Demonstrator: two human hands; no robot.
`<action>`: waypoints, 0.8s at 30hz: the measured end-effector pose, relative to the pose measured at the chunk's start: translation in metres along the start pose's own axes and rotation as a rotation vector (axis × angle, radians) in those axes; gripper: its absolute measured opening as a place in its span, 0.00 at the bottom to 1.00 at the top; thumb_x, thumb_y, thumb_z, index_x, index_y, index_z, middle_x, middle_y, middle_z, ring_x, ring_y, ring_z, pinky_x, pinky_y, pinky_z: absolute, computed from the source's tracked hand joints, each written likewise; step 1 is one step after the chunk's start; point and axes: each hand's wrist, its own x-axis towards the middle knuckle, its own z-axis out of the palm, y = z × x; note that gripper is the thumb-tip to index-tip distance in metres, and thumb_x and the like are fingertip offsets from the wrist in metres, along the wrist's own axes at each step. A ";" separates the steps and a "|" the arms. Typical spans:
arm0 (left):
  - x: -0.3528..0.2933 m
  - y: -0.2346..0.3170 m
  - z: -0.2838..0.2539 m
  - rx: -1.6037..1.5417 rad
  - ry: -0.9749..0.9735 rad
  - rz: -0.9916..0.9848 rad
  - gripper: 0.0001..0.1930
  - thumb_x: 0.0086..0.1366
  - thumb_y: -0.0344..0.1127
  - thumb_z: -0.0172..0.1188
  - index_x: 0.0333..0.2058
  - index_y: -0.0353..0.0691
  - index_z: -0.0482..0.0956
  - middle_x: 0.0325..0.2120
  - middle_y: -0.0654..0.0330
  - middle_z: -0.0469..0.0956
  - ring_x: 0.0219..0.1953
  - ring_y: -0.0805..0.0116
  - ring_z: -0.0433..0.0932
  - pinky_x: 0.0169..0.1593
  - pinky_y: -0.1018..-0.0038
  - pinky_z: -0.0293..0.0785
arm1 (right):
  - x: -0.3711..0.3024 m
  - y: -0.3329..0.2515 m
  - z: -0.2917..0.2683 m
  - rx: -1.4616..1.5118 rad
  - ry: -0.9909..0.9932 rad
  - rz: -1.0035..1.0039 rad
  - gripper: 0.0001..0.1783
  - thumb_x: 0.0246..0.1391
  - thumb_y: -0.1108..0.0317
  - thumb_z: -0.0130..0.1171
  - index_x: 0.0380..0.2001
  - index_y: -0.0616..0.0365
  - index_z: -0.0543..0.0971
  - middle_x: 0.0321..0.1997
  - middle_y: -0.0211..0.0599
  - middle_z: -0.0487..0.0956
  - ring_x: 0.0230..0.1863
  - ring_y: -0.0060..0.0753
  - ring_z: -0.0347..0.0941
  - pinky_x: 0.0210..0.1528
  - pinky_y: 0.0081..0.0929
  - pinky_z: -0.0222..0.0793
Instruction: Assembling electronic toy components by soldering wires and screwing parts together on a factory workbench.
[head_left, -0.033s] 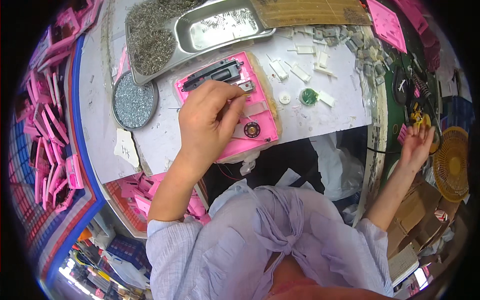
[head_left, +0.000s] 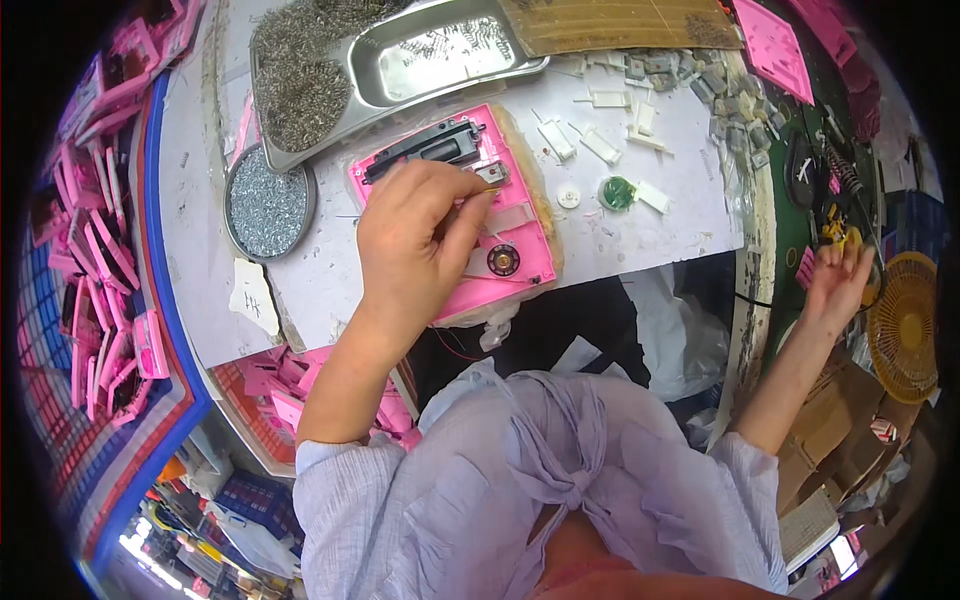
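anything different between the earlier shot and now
Very little: the right hand seems to have shifted slightly, its fingers reaching a touch farther up the picture. Nothing is visibly taken hold of or let go. The left hand stays over the pink casing, and the metal tray and round dish are unmoved.

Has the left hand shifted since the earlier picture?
No, no visible shift either way: against the round dish, the left hand keeps its place over the pink casing.

L hand (head_left: 425,225) hides pt of pink case (head_left: 533,240).
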 end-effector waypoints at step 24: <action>-0.007 -0.005 -0.006 0.091 0.156 -0.082 0.06 0.51 0.29 0.73 0.28 0.42 0.85 0.38 0.62 0.81 0.42 0.60 0.73 0.49 0.64 0.64 | -0.103 0.067 0.180 -0.288 -0.264 -0.083 0.13 0.60 0.68 0.60 0.45 0.64 0.76 0.40 0.35 0.78 0.38 0.25 0.72 0.41 0.21 0.67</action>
